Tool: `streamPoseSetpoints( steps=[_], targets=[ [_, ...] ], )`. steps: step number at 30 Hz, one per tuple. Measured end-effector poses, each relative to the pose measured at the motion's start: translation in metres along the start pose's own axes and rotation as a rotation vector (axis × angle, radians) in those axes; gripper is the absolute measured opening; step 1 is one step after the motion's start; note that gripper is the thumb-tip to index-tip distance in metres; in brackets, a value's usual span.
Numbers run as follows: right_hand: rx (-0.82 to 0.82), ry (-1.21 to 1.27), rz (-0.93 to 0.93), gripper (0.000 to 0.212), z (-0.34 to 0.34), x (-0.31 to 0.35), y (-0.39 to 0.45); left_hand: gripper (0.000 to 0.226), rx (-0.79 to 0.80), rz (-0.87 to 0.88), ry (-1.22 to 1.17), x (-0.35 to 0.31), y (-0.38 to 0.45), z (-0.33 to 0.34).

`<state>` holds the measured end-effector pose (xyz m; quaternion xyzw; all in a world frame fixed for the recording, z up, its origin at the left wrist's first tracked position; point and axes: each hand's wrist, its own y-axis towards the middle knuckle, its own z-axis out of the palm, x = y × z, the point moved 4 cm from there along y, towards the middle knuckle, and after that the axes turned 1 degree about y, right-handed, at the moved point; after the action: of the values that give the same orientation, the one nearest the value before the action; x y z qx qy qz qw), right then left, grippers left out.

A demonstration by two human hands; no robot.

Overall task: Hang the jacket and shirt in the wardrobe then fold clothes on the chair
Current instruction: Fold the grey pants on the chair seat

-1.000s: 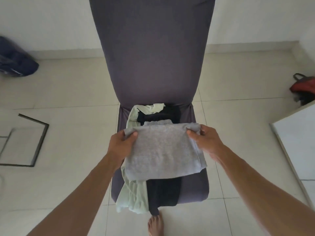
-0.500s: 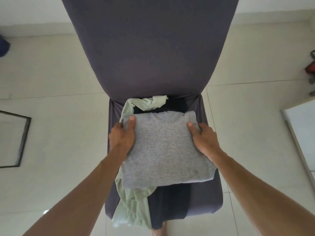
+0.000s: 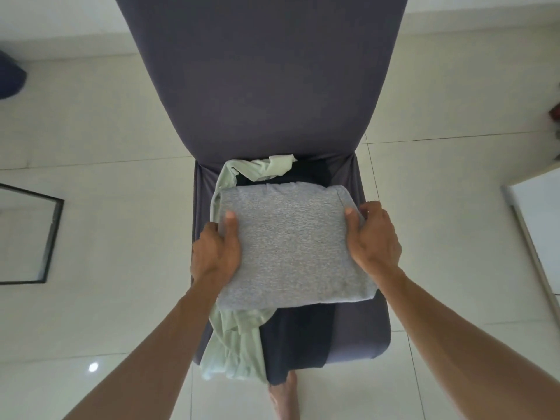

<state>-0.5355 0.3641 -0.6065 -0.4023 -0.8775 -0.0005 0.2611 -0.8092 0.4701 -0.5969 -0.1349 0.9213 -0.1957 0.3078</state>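
Beyond your fingertips, chair back blocked forward reach. Outside each thumb, bare seat cover and tiled floor left passage. Below your fingers, pale green garment and dark garment cluttered seat front.

Both forearms are bare from the lower frame edge to the wrists, with no sleeve, watch or band showing. The left hand and right hand carry no rings or gloves. One bare foot, without sock or shoe, shows below.

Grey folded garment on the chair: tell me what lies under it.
Under the grey garment lie a pale green garment and a dark garment, both hanging over the chair seat's front edge. Their middles are covered.
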Motion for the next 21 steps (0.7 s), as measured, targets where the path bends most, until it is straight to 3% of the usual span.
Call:
streamPoseSetpoints(
  steps=[2, 4, 6, 8, 11, 16, 18, 21],
  targets=[
    [-0.101, -0.058, -0.117, 0.044, -0.005, 0.007, -0.015, 0.058, -0.144, 0.090, -0.002, 0.004, -0.021, -0.005],
    [-0.143, -0.068, -0.293, 0.046, -0.003, 0.023, -0.039, 0.050, -0.281, 0.345, 0.098, 0.003, -0.045, -0.004],
    [-0.070, -0.079, -0.455, 0.049, 0.011, 0.036, -0.066, 0.049, -0.261, 0.609, 0.277, 0.004, -0.065, 0.014],
    [0.110, -0.125, -0.526, 0.053, 0.033, 0.036, -0.085, 0.053, -0.142, 0.738, 0.453, 0.012, -0.072, 0.037],
    [0.281, -0.221, -0.451, 0.056, 0.058, 0.004, -0.087, 0.057, -0.049, 0.689, 0.574, 0.031, -0.059, 0.057],
    [0.319, -0.310, -0.405, 0.061, 0.070, -0.015, -0.080, 0.060, -0.066, 0.583, 0.567, 0.044, -0.050, 0.063],
    [0.213, -0.272, -0.340, 0.065, 0.059, -0.013, -0.089, 0.064, -0.108, 0.457, 0.494, 0.049, -0.057, 0.055],
    [-0.063, -0.005, 0.020, 0.070, 0.025, -0.029, -0.107, 0.071, -0.249, 0.190, 0.310, 0.061, -0.074, 0.030]
  ],
)
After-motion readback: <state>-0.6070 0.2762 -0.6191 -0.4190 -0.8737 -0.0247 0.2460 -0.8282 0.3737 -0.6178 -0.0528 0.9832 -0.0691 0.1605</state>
